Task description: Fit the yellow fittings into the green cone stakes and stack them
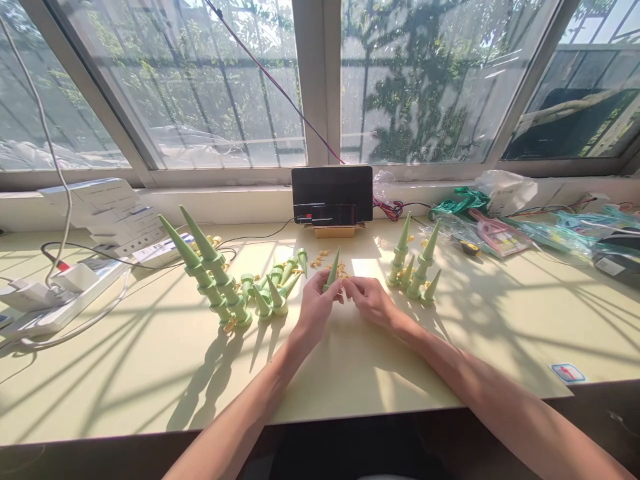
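A green plastic watering spike points upward from my left hand, whose fingers are wrapped around its wide base. Close against it, my right hand pinches with thumb and fingertips at the side of that base; what lies between those fingertips is too small to make out. Just beyond both hands, small yellow valve pieces are scattered on the table. To the left stand two tall stacks of green spikes, with several loose spikes beside them. More stacked spikes stand right of my right hand.
A dark-screened tablet leans by the window behind a phone on a small stand. Power strips with cables and white boxes occupy the left. Plastic bags and cords lie at the back right of the table.
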Tool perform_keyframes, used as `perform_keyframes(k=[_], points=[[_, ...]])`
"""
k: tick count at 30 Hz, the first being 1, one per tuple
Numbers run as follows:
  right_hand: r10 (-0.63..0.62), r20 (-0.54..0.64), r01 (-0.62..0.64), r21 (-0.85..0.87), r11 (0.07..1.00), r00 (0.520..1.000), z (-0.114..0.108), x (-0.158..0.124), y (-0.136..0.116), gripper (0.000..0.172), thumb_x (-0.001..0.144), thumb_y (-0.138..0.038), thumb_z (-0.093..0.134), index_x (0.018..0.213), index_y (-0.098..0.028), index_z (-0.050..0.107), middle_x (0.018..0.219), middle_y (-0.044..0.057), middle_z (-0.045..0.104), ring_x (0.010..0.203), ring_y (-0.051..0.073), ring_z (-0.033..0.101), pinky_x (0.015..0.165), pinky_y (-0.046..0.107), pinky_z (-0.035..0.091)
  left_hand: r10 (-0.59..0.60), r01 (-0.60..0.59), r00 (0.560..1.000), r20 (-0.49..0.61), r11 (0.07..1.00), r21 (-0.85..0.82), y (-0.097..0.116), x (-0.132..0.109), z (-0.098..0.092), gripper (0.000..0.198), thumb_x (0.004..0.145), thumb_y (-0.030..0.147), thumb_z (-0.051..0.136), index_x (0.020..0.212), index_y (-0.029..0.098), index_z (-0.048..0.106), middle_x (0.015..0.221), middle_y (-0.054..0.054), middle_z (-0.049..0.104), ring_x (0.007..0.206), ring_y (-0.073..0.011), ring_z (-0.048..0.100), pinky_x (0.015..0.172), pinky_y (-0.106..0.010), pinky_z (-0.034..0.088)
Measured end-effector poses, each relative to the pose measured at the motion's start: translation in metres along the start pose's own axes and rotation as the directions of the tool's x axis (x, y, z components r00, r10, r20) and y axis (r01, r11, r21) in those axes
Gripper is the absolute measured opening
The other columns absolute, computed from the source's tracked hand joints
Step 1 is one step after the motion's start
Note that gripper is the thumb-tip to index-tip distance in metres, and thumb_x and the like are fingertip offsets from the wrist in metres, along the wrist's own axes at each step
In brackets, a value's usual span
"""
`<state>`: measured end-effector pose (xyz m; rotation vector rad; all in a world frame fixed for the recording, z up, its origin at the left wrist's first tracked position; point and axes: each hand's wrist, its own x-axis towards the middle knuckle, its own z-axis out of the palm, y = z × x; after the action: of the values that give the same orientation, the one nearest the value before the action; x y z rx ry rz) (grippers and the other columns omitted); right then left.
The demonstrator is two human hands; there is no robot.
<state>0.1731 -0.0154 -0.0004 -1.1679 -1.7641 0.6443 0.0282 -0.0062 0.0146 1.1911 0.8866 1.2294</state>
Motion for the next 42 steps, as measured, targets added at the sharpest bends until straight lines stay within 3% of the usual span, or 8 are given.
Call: perform_keyframes(k=[7, 14, 29, 42], points=[[0.029, -0.014, -0.029, 0.002, 1.000, 0.999, 0.0003, 0.0002, -0.0076, 0.036, 0.097, -0.040, 0.046, 0.071, -0.018, 0.057, 0.064, -0.002, 0.054, 0.058, 0.012, 0.042, 0.056, 0.025, 0.032, -0.017, 0.017, 1.000, -0.008, 1.000, -0.009, 0.0008, -0.0010, 0.0011, 0.025, 0.073, 0.027, 0.072, 0.094, 0.015, 0.065, 0.093, -0.004, 0.064, 0.062, -0.0089, 0.055, 0.063, -0.028, 0.049], [0.006, 0.002, -0.006, 0.001, 1.000, 1.000, -0.0008, 0.0005, -0.0054, 0.033, 0.098, -0.034, 0.043, 0.072, -0.018, 0.057, 0.071, 0.001, 0.063, 0.064, 0.013, 0.049, 0.062, 0.026, 0.036, -0.025, 0.025, 1.000, 0.004, 1.000, 0.001, -0.0004, -0.0006, 0.0004, 0.026, 0.073, 0.027, 0.072, 0.095, 0.015, 0.065, 0.088, -0.003, 0.063, 0.061, -0.0089, 0.054, 0.062, -0.028, 0.048], [-0.021, 0.009, 0.021, 0.030, 0.999, 1.000, -0.0004, 0.0001, -0.0010, 0.036, 0.098, -0.031, 0.042, 0.069, -0.017, 0.059, 0.064, 0.000, 0.057, 0.058, 0.012, 0.042, 0.058, 0.026, 0.032, 0.026, -0.027, 0.999, 0.023, 0.998, 0.059, -0.0045, -0.0002, -0.0015, 0.024, 0.078, 0.030, 0.072, 0.096, 0.017, 0.063, 0.085, -0.002, 0.063, 0.060, -0.0089, 0.054, 0.061, -0.027, 0.048], [0.067, 0.045, -0.073, 0.126, 0.989, 0.997, -0.0030, 0.0001, -0.0094, 0.042, 0.097, -0.039, 0.041, 0.062, -0.019, 0.053, 0.053, -0.002, 0.045, 0.052, 0.011, 0.039, 0.052, 0.026, 0.032, 0.060, -0.061, 0.998, 0.022, 0.994, 0.087, -0.0022, -0.0019, 0.0005, 0.024, 0.077, 0.029, 0.072, 0.096, 0.018, 0.064, 0.082, -0.002, 0.065, 0.059, -0.0094, 0.053, 0.061, -0.027, 0.046]])
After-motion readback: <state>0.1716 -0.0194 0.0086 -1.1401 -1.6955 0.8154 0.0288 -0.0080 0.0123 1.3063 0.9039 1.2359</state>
